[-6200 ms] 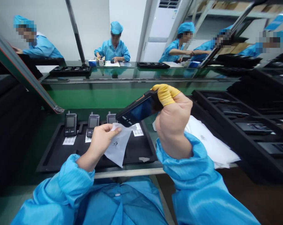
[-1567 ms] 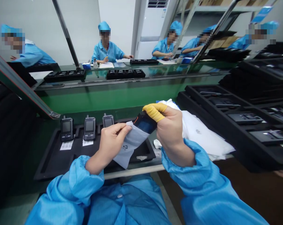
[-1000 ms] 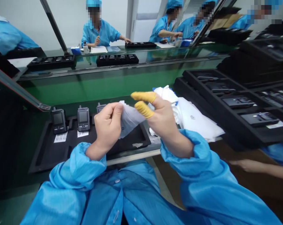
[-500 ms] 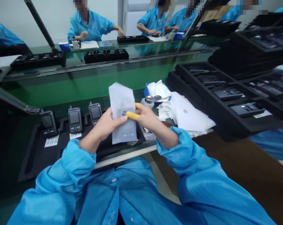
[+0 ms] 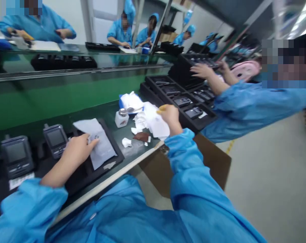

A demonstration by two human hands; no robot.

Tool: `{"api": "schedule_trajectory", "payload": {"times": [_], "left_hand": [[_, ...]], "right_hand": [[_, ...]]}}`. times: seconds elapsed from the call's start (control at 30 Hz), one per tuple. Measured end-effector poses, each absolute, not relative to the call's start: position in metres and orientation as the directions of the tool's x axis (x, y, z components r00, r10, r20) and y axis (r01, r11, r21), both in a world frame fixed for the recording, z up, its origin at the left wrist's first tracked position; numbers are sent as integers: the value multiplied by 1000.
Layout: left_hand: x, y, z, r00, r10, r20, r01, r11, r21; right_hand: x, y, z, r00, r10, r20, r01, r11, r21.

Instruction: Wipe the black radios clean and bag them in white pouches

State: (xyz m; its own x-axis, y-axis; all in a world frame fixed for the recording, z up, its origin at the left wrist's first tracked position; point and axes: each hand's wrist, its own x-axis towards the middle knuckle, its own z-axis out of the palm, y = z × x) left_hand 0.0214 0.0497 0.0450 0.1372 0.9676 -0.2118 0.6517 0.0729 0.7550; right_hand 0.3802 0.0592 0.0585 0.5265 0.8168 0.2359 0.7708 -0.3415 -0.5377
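My left hand [image 5: 75, 155] lies in a black foam tray, its fingers pressed on a translucent grey plastic bag [image 5: 99, 143] with a small printed mark. I cannot tell whether anything is inside the bag. My right hand [image 5: 171, 118], with a yellow finger cot on a fingertip, sits on a loose pile of white sheets [image 5: 153, 121] to the right of the tray. Several black handheld radios stand in the tray's slots, including one [image 5: 55, 140] close to my left hand.
A small white bottle with a metal top [image 5: 122, 118], a blue box of white wipes [image 5: 130, 101], a brown scrap [image 5: 141, 136] and white scraps lie nearby. Black trays of devices [image 5: 183, 101] stand beyond. A co-worker's blue sleeve [image 5: 244, 108] reaches in at the right. A cardboard box [image 5: 211, 162] sits below.
The view has tilted sharply. The bag has gone from between my hands to lying flat in the tray. My right hand has moved away onto the white sheets, and a co-worker's arm has come in.
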Motion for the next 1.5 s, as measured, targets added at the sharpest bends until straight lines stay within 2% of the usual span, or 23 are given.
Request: {"api": "schedule_trajectory", "payload": {"times": [0.03, 0.1, 0.17, 0.23, 0.37, 0.5, 0.57, 0.6, 0.63, 0.7, 0.77, 0.83, 0.93, 1.0, 1.07, 1.13, 1.17, 1.23, 1.27, 1.3, 1.4, 1.5], "left_hand": [[19, 49, 51, 166, 969, -182, 798, -23, 603], [16, 45, 61, 219, 965, -144, 928, -160, 336], [15, 39, 68, 229, 965, -123, 942, -188, 279], [13, 34, 73, 204, 976, -78, 928, -168, 332], [4, 24, 74, 164, 986, -5, 838, -137, 528], [0, 20, 67, 180, 984, -14, 630, -104, 770], [4, 20, 62, 231, 970, -69, 439, -41, 898], [6, 20, 60, 269, 957, -108, 322, 16, 947], [9, 20, 59, 317, 937, -149, 198, 88, 976], [12, 19, 59, 420, 885, -203, -46, 244, 969], [10, 16, 61, 492, 855, -162, -260, 323, 910], [4, 10, 63, 487, 872, -54, -407, 281, 869], [-13, 2, 65, 333, 942, 35, -468, 133, 873], [-29, -3, 62, 156, 988, 23, -441, 48, 896], [-48, -6, 58, -62, 998, -9, -369, -15, 929], [-72, -10, 52, -245, 969, -40, -228, -18, 974], [-84, -13, 49, -294, 954, -54, -147, 10, 989], [-105, -17, 44, -298, 949, -101, 15, 111, 994], [-113, -18, 42, -271, 954, -128, 96, 159, 983], [-119, -20, 40, -244, 958, -151, 167, 194, 967], [-126, -21, 39, -209, 963, -169, 300, 227, 926], [-127, -21, 44, -215, 966, -141, 330, 208, 921]], "right_hand": [[387, 62, 50, 565, 803, 190, 748, -402, -528], [392, 65, 34, 619, 774, 133, 693, -459, -556], [391, 67, 24, 631, 768, 110, 651, -447, -614], [390, 68, 21, 623, 774, 109, 609, -393, -689], [395, 64, 38, 600, 790, 128, 512, -256, -820], [374, 51, 76, 512, 842, 168, 412, -69, -909], [340, 41, 91, 392, 902, 182, 282, 70, -957], [318, 36, 96, 290, 939, 185, 94, 164, -982], [295, 31, 98, 188, 967, 173, -93, 193, -977], [247, 22, 95, 2, 994, 105, -323, 100, -941], [204, 17, 85, -174, 985, 15, -424, -61, -904], [170, 14, 71, -298, 953, -56, -453, -193, -870], [135, 13, 52, -396, 912, -109, -460, -300, -836], [118, 11, 41, -445, 886, -128, -450, -345, -823], [106, 11, 35, -521, 836, -173, -355, -397, -847], [98, 17, 35, -593, 772, -228, -131, -373, -919], [95, 24, 38, -600, 762, -243, 5, -301, -954], [87, 47, 50, -546, 811, -210, 285, -56, -957], [81, 62, 57, -469, 872, -139, 413, 77, -907], [74, 78, 63, -398, 914, -80, 569, 178, -803], [46, 122, 74, -331, 942, -52, 696, 207, -688], [19, 148, 71, -289, 950, -121, 782, 162, -602]]}}
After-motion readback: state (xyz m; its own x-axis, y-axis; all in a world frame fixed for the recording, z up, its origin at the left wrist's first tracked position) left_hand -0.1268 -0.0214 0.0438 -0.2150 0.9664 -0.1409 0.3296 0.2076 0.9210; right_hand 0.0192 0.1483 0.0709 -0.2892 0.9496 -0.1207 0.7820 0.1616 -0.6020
